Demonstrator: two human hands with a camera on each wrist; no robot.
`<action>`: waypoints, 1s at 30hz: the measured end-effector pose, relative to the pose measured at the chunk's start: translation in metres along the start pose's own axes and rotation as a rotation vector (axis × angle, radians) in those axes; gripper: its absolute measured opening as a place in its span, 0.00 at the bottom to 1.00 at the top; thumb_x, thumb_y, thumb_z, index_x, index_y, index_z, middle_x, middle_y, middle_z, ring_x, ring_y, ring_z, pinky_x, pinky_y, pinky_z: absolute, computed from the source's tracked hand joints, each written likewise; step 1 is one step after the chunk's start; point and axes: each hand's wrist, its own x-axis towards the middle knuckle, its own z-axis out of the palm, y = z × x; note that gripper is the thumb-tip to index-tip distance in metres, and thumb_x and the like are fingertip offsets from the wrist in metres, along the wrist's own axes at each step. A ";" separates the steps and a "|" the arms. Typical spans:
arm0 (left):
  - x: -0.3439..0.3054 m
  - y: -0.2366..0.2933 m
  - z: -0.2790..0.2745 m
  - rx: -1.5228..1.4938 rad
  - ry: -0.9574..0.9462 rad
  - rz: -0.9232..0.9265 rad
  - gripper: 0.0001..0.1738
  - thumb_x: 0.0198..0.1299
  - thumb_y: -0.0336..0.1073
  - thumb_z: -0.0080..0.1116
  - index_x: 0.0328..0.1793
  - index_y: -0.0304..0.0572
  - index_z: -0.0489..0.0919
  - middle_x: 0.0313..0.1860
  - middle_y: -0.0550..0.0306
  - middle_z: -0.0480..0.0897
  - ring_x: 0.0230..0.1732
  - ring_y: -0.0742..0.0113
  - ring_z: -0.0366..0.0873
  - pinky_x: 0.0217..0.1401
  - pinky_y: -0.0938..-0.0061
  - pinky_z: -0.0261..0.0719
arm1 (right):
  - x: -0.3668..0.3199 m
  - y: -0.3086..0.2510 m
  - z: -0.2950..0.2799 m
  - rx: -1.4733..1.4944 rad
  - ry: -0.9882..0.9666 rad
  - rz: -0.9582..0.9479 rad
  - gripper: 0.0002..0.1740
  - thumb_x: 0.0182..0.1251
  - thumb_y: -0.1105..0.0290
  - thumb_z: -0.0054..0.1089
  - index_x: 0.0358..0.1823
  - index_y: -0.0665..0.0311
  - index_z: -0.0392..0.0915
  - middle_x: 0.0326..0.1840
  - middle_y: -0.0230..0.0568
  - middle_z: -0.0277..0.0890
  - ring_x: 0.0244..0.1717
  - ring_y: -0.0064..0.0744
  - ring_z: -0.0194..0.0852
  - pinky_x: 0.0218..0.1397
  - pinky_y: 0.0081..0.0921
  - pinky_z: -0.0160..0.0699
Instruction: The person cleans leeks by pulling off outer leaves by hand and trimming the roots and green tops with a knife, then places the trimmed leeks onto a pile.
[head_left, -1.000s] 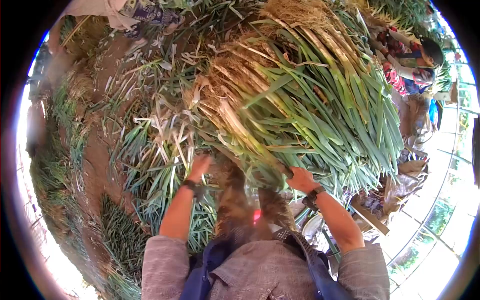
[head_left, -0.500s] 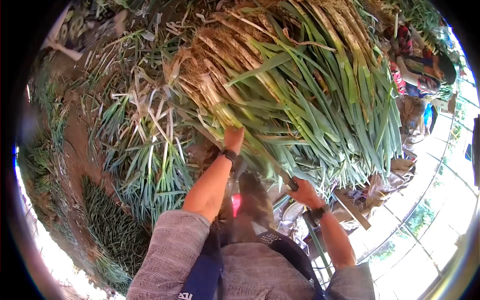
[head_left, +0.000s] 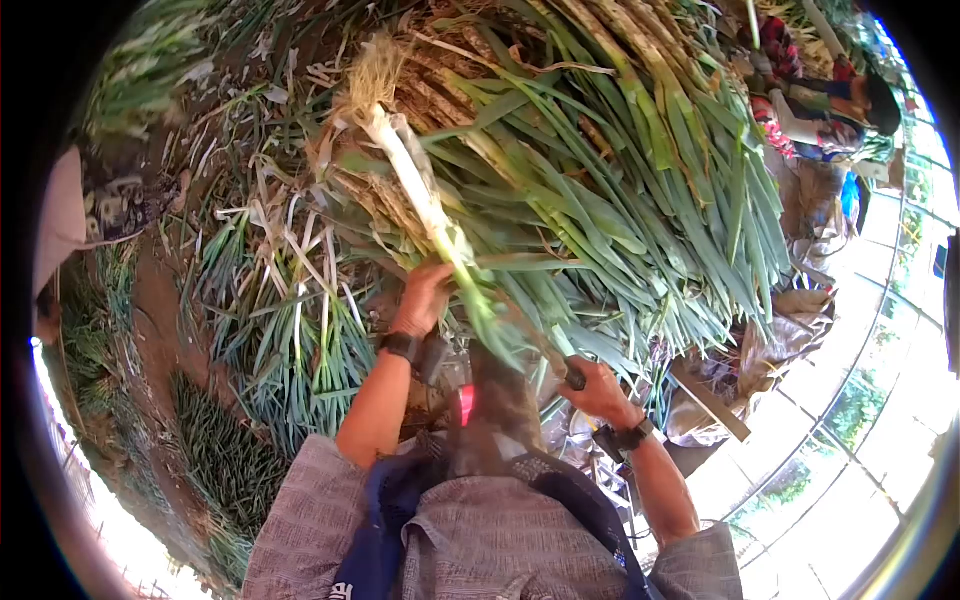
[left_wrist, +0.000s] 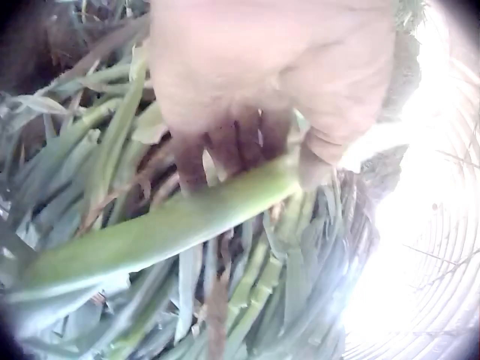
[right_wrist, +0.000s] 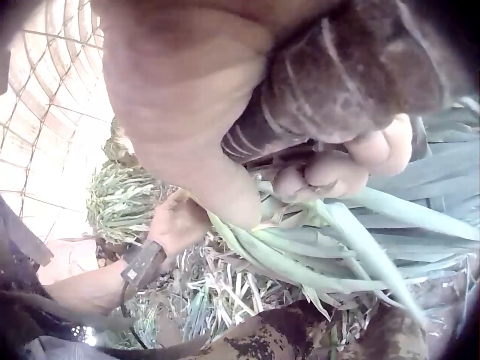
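A leek (head_left: pixel 412 180) with a pale white shaft and bushy roots slants across the front of a big leek pile (head_left: pixel 640 220). My left hand (head_left: pixel 428 290) grips it low, where the white turns green. In the left wrist view, the fingers of that hand (left_wrist: pixel 277 75) curl behind the green stalk (left_wrist: pixel 172 229). My right hand (head_left: pixel 602 392) holds a knife by its dark handle (head_left: pixel 575 377), the blade pointing up and left beside the leek's leaves. The right wrist view shows the ribbed brown handle (right_wrist: pixel 337 75) in my fist, with green leaves (right_wrist: pixel 300 259) just under my fingers.
White-stemmed leeks (head_left: pixel 310 290) lie fanned out left of my legs, with a darker green heap (head_left: pixel 225 450) beyond. Another person (head_left: pixel 825 115) sits at the far right. A wooden strip (head_left: pixel 710 400) and brown sheeting (head_left: pixel 795 335) lie near my right hand.
My left hand went from beside my legs to the pile's front edge, then drew back slightly with a leek that now shows a white shaft. My right hand keeps hold of the knife.
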 end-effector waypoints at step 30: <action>-0.055 -0.009 0.091 0.439 -0.308 -0.111 0.23 0.65 0.46 0.61 0.61 0.43 0.75 0.48 0.58 0.82 0.48 0.66 0.81 0.46 0.64 0.85 | 0.007 -0.019 -0.007 0.056 0.481 -0.111 0.22 0.57 0.59 0.66 0.51 0.60 0.77 0.33 0.53 0.81 0.37 0.58 0.81 0.40 0.45 0.79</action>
